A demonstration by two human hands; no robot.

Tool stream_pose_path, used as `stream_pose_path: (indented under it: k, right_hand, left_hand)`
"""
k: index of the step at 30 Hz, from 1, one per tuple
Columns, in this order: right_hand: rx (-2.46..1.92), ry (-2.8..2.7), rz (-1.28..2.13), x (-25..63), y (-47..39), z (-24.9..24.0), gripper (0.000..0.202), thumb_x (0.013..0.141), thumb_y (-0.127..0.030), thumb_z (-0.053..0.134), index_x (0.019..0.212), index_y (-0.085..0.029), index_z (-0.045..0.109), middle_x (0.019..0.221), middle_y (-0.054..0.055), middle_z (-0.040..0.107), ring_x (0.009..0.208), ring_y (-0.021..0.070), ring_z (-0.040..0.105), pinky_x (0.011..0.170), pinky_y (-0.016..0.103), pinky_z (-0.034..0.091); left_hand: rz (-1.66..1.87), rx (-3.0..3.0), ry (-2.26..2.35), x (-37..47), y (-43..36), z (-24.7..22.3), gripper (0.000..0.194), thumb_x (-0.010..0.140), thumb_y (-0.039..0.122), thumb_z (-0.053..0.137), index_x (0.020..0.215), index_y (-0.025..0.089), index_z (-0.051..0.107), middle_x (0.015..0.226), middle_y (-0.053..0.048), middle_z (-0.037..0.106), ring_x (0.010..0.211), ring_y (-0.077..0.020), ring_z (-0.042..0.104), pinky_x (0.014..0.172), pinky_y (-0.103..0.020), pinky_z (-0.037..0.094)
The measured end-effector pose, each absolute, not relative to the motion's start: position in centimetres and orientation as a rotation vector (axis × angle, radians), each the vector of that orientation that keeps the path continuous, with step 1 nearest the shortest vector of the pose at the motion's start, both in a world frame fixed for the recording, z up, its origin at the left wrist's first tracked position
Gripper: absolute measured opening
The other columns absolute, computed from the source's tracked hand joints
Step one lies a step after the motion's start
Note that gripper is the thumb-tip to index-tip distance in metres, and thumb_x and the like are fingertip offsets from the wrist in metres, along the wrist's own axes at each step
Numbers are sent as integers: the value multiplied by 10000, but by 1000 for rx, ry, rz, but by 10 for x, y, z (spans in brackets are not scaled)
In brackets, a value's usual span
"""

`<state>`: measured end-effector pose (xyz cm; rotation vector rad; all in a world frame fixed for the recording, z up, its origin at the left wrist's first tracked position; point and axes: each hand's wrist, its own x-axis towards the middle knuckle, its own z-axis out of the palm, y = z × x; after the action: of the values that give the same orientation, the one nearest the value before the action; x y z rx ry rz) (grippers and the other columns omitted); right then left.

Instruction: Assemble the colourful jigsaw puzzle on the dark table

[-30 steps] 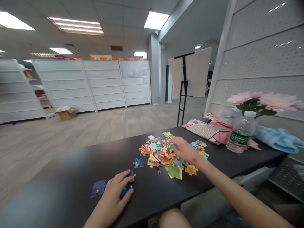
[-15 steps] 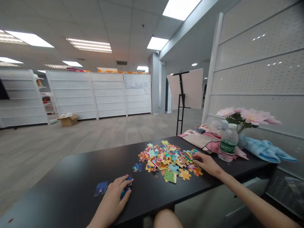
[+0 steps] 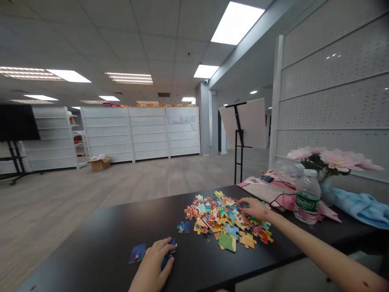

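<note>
A heap of colourful jigsaw pieces (image 3: 217,217) lies on the black table (image 3: 115,231). My right hand (image 3: 253,208) reaches onto the heap's right side, its fingertips among the pieces; what they hold, if anything, is too small to tell. Left of the heap, my left hand (image 3: 156,261) rests over dark blue pieces (image 3: 172,245), partly covering them, fingers bent and thumb apart. One blue piece (image 3: 137,253) lies just left of that hand, and another (image 3: 183,227) sits between it and the heap. A green piece (image 3: 227,241) lies at the heap's front edge.
At the table's right stand a water bottle (image 3: 307,196) and pink flowers (image 3: 337,158), beside pink cloth (image 3: 285,198) and blue cloth (image 3: 360,207). Behind the table are an easel (image 3: 243,123), white shelving (image 3: 148,134), a cardboard box (image 3: 100,163) and a black screen (image 3: 18,122).
The view has tilted up and turned left. My right hand has moved left and further onto the heap. My left hand stays over the blue pieces.
</note>
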<state>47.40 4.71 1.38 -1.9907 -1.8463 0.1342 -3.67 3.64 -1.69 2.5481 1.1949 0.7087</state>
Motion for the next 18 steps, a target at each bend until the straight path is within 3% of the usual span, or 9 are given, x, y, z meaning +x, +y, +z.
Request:
stream_pose_path:
  k: [4,9,11,15,18]
  right_hand:
    - [-2027,-1958,382,480,69,18,219,846,-304,740,1007,-158,719,1087,57,733,1040,237,667,979,436,488]
    - [-2059,-1957,523,490,75,23,246,894,-349,705,1032,-145,705,978,39,735,917,205,691,875,402,541]
    - [-2047,-1943,528,486,77,24,264,851,-339,733,1028,-145,707,925,29,732,868,199,689,820,373,545]
    - [-1983,-1874,469,473,79,30,401,625,-315,786,989,-151,746,799,28,728,775,227,679,689,305,512]
    - [-1924,-1811,439,468,76,41,399,583,-382,737,924,-175,764,699,26,708,692,229,659,624,297,487]
  left_hand:
    - [677,2547,1190,-37,36,-12,309,895,240,536,1149,279,707,1375,-92,629,1305,-282,558,1062,-465,472]
    - [698,2494,1199,-37,33,-7,301,901,236,534,1146,291,700,1385,-79,617,1317,-274,537,1077,-474,440]
    - [701,2473,1200,-37,30,-6,300,909,238,527,1151,293,697,1392,-79,609,1322,-276,528,1088,-492,420]
    - [703,2448,1191,-38,28,-5,297,922,240,520,1158,286,694,1397,-83,603,1331,-280,512,1101,-505,397]
    - [696,2458,1183,-38,27,-4,316,940,263,516,1209,297,679,1426,-74,581,1351,-277,487,1114,-503,385]
